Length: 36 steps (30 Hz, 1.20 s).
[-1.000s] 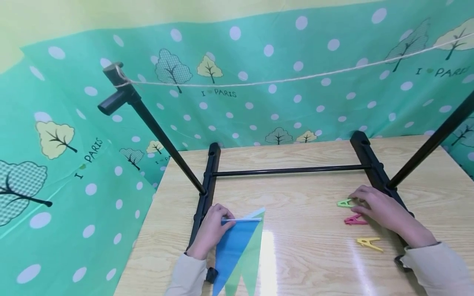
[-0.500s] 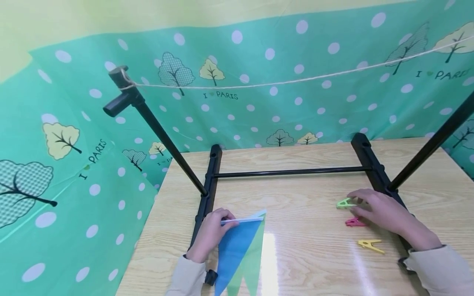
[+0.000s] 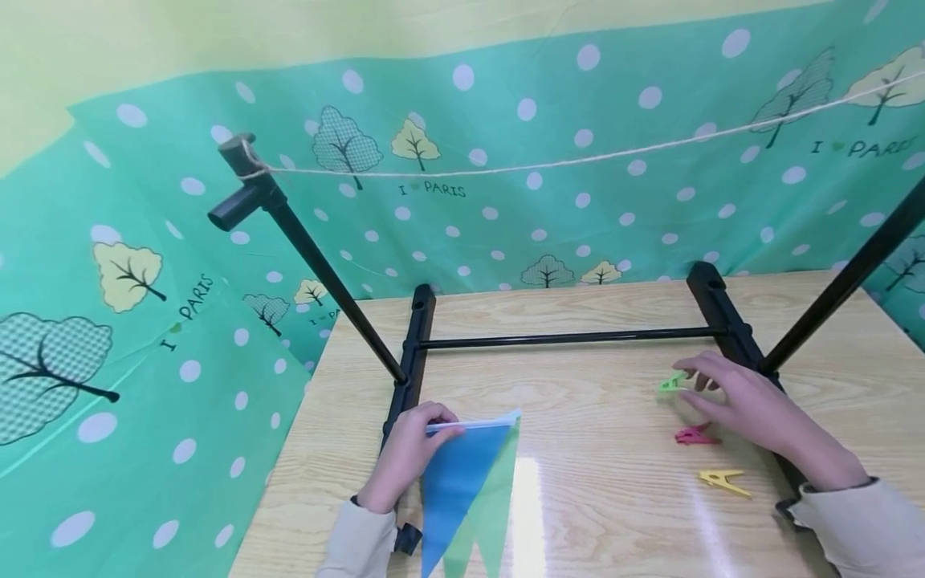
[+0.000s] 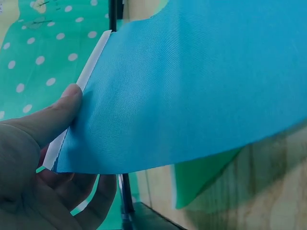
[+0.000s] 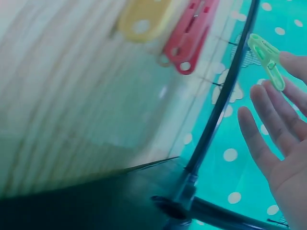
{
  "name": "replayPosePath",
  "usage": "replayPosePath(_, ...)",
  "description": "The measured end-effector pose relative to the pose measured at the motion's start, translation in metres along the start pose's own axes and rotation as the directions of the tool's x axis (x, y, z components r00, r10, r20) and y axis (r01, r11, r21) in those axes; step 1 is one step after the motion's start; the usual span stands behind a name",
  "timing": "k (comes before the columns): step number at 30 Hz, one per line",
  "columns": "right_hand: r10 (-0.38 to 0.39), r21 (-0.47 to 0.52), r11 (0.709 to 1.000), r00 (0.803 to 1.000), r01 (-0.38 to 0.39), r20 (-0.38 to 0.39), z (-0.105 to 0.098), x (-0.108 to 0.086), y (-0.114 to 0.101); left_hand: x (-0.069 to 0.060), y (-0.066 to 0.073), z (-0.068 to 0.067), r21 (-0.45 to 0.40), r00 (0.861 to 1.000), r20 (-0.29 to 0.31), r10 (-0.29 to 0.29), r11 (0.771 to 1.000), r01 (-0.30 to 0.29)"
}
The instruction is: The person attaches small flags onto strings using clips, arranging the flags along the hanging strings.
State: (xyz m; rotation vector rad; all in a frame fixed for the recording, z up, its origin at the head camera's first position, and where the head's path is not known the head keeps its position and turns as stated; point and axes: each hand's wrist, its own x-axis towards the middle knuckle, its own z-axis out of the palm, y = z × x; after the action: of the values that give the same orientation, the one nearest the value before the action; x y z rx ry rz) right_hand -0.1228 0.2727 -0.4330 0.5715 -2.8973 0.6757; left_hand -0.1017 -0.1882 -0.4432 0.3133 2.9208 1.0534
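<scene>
My left hand [image 3: 410,449] pinches the white top hem of a blue triangular pennant [image 3: 459,474] at its left end. In the left wrist view the thumb lies on the blue cloth [image 4: 158,96] near the hem. Green pennants [image 3: 499,490] show beside and beneath the blue one. Over at the right, my right hand [image 3: 755,405] holds a light green clothespin [image 3: 669,384]. The right wrist view has that green clothespin [image 5: 266,61] pinched between thumb and fingertips, the other fingers spread. A pink clothespin [image 3: 696,435] and a yellow clothespin [image 3: 725,482] lie on the table nearby.
A black stand frame straddles the wooden table [image 3: 578,449], with a crossbar [image 3: 571,338] near the back. From its left post [image 3: 325,277] a white string [image 3: 448,172] runs to the right, above the table. Green dotted cloth [image 3: 462,233] hangs behind and at the left.
The right hand has raised the green clothespin slightly off the table, away from the pink one. The blue pennant's hem has lifted and straightened a little in the left hand. The view has shifted slightly.
</scene>
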Motion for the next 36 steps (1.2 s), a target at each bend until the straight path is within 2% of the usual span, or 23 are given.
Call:
replayPosePath(4, -0.051, -0.002, 0.999, 0.996, 0.051, -0.071, -0.003, 0.003, -0.005, -0.001, 0.004, -0.004, -0.022, 1.0, 0.01, -0.003, 1.0, 0.004)
replayPosePath(8, -0.11, -0.002, 0.994, 0.984, 0.111, -0.141, -0.005, 0.006, -0.011, -0.002, 0.008, -0.01, -0.029, 1.0, 0.003, 0.003, 1.0, -0.003)
replayPosePath(17, -0.178, 0.007, 0.983, 0.956, 0.185, -0.233, -0.015, 0.013, -0.023, 0.001, 0.014, -0.023, -0.059, 1.0, -0.015, 0.005, 0.998, -0.006)
replayPosePath(21, -0.195, 0.007, 0.979, 0.948, 0.203, -0.25, -0.02, 0.017, -0.03, 0.003, 0.017, -0.027, -0.093, 1.0, -0.013, -0.012, 0.996, 0.011)
replayPosePath(24, -0.205, 0.014, 0.976, 0.946, 0.215, -0.252, -0.023, 0.021, -0.035, 0.003, 0.018, -0.03, -0.108, 1.0, -0.022, -0.003, 0.994, 0.0)
replayPosePath(31, -0.259, 0.038, 0.959, 0.92, 0.282, -0.294, -0.032, 0.031, -0.048, 0.008, 0.019, -0.037, -0.113, 0.999, -0.036, 0.018, 0.993, -0.022)
replayPosePath(36, -0.248, 0.047, 0.961, 0.923, 0.273, -0.295, -0.039, 0.039, -0.061, 0.01, 0.021, -0.039, -0.12, 0.997, -0.063, 0.038, 0.992, -0.045)
